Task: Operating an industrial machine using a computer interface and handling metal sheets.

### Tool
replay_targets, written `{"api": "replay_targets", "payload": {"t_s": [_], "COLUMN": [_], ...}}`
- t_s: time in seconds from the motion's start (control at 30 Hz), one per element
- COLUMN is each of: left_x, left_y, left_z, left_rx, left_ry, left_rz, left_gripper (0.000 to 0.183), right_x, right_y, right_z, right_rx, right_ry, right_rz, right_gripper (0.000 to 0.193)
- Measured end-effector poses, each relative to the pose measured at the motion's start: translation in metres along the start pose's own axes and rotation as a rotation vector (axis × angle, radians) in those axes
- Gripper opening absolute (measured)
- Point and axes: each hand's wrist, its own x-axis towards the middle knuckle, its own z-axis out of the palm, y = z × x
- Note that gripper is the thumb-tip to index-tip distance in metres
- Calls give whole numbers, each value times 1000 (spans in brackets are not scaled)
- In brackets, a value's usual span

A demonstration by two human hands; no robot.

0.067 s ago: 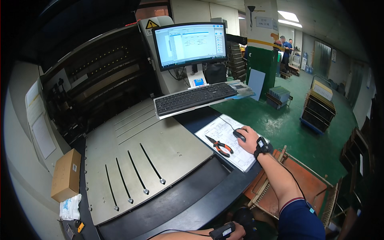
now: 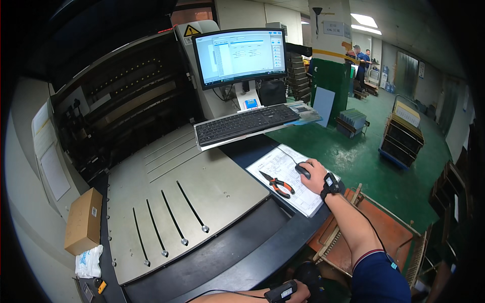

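My right hand [image 2: 316, 177] rests over a black computer mouse [image 2: 303, 170], fingers curved around it. The mouse lies on printed sheets [image 2: 304, 198] at the table's edge. Beside it on the same sheets are pliers [image 2: 277, 184] with orange and black handles, their jaws pointing to the far left. Low at the bottom edge is my left hand [image 2: 300, 292], near my lap; its fingers are mostly hidden, so I cannot see whether it holds anything. Ahead stand a black keyboard [image 2: 247, 124] on a tray and a lit monitor [image 2: 241, 57].
A metal machine bed [image 2: 202, 188] with dark slots fills the left. Beyond its left edge sit a cardboard box [image 2: 84, 221] and a white plastic bag [image 2: 89, 262]. At right are a rust-coloured cart [image 2: 381, 227] and a loaded trolley [image 2: 402, 134]. Two people stand far off.
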Motion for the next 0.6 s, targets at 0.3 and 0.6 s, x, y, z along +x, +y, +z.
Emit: {"api": "replay_targets", "payload": {"t_s": [0.3, 0.6], "left_x": [-17, -72], "left_y": [156, 378], "left_z": [-31, -30], "left_rx": [428, 653], "left_ry": [232, 595], "left_rz": [-278, -607], "left_gripper": [24, 26], "right_x": [-6, 9], "right_y": [22, -5], "right_z": [-5, 4], "right_rx": [-122, -79], "right_ry": [16, 8], "right_rz": [64, 33], "right_gripper": [36, 37]}}
